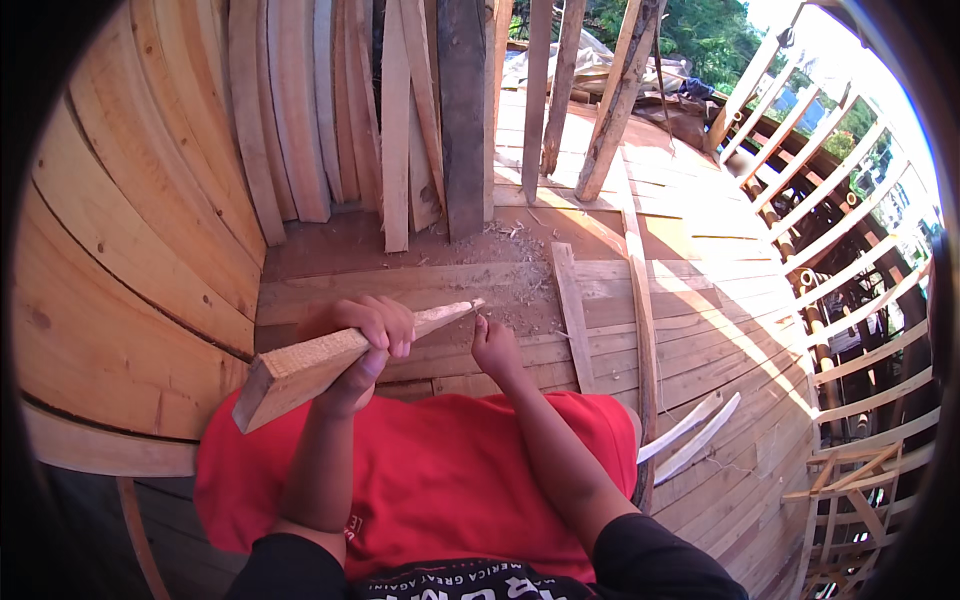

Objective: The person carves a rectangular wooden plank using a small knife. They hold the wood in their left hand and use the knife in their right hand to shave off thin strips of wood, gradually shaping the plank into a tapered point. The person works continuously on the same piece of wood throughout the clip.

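My left hand [372, 335] is wrapped round a thick wooden plank [300, 378]. The plank's broad sawn end juts toward me at lower left, and its far end narrows to a splintered tip. Just right of that tip, my right hand [497, 352] is closed, thumb pointing upward. A thin dark sliver shows between thumb and tip; whatever the fist holds is mostly hidden. Below both hands, red cloth [450, 470] covers my lap. Pale wood shavings [520, 285] are scattered on the floor beyond the tip.
Curved plank walling [150, 200] rises on the left. Boards [300, 110] and dark posts [466, 120] stand upright ahead. A loose board [573, 315] and a long batten [640, 300] lie on the plank floor. Two white curved strips [700, 440] sit at right, before an open slatted frame [845, 225].
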`<action>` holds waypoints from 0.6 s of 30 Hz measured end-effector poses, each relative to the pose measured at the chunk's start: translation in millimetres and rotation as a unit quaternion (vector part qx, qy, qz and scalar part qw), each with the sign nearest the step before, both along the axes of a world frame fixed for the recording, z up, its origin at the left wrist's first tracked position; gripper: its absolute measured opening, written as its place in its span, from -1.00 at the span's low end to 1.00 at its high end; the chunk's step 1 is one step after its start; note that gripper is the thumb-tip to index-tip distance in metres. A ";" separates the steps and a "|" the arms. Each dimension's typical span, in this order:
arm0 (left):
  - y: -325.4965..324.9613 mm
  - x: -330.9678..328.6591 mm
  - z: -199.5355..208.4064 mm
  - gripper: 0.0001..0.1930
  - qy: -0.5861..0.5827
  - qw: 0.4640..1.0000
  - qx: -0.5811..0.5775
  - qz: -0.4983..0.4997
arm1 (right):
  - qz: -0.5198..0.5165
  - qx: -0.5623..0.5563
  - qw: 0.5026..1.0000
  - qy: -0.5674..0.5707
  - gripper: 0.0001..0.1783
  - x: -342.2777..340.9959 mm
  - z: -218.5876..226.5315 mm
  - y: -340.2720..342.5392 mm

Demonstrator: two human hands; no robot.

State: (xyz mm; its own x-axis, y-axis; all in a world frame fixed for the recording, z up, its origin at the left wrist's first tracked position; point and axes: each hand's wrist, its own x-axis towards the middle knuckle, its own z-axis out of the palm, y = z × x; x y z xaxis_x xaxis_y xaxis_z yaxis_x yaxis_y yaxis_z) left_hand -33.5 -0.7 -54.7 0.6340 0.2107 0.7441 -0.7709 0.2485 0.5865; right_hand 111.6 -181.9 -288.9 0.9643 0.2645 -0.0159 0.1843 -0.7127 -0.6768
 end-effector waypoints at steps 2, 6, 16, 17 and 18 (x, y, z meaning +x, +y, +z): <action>11.3 -3.0 -0.2 -0.85 0.000 1.000 0.017 0.014 | 0.005 -0.025 0.999 0.035 -0.37 -6.8 29.9 19.4; 25.5 -11.1 -7.5 -0.85 0.007 0.999 0.034 0.023 | 0.050 0.102 0.993 0.028 -0.38 -30.3 88.0 34.2; 24.2 -13.0 -8.6 -0.86 0.004 0.997 0.071 0.015 | -0.025 0.022 0.994 0.100 -0.30 7.4 64.3 20.3; 24.0 -13.7 -9.8 -0.85 0.011 0.998 0.048 0.026 | 0.025 0.059 0.993 0.103 -0.30 -0.3 79.9 22.8; 22.6 -11.1 -8.2 -0.83 0.014 0.999 0.025 0.034 | 0.070 0.097 0.987 0.103 -0.30 -4.0 86.8 22.6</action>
State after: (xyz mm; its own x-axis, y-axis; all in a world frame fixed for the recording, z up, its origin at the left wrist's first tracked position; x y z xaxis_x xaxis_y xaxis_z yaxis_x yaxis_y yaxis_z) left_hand -44.6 22.0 -62.9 0.6399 0.2166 0.7373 -0.7684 0.1669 0.6178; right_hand 107.5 -159.2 -202.1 0.8995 0.4127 -0.1436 0.1163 -0.5428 -0.8318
